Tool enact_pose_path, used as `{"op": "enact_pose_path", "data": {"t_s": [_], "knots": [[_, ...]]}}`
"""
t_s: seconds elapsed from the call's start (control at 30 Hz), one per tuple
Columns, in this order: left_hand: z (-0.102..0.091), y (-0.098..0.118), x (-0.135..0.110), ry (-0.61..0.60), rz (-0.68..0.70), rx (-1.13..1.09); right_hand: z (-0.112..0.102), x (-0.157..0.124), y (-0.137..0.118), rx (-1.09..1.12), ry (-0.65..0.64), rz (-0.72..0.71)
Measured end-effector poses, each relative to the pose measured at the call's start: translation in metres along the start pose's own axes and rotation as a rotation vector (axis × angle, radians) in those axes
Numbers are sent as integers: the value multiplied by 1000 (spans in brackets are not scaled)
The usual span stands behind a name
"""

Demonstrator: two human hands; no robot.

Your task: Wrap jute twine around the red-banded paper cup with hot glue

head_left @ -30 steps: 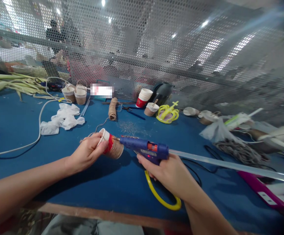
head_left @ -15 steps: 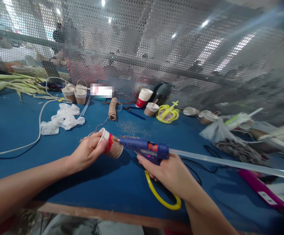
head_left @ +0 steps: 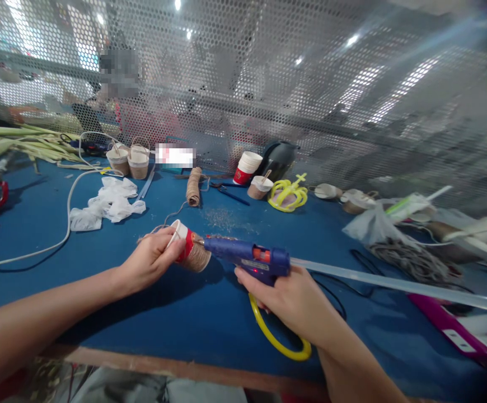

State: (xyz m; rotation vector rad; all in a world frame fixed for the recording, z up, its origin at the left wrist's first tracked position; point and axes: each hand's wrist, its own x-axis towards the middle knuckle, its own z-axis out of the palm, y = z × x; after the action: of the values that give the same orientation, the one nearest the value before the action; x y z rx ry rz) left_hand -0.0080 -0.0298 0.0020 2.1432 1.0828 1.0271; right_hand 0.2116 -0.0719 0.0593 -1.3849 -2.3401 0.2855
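My left hand (head_left: pixel 150 262) and right hand (head_left: pixel 294 299) are bare, forearms (head_left: pixel 50 316) uncovered to the frame's edge; grey cloth (head_left: pixel 163 390) below may be my trousers.

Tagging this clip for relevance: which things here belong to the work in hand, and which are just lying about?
In use: left hand holding twine-wrapped paper cup; right hand gripping blue glue gun, nozzle at the cup; glue stick in the gun; twine spool, strand leading toward the cup.
Lying about: white plastic bags; yellow crown; stacked cups.
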Motion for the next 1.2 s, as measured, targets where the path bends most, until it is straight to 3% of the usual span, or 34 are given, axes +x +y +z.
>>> {"op": "enact_pose_path", "data": {"t_s": [0.23, 0.67, 0.83, 1.03, 1.2], "knots": [[-1, 1, 1, 21, -35, 8, 3, -1, -5, 77, -4, 111], [-2, 4, 4, 36, -161, -28, 9, -1, -7, 83, 2, 71], [-2, 1, 2, 31, -53, -6, 4, 1, -3, 88, 10, 44], [-1, 0, 1, 40, 49, 32, 1, 2, -5, 266, -43, 285], [-1, 1, 1, 47, 105, 39, 3, 5, -4, 346, -1, 326]]}}
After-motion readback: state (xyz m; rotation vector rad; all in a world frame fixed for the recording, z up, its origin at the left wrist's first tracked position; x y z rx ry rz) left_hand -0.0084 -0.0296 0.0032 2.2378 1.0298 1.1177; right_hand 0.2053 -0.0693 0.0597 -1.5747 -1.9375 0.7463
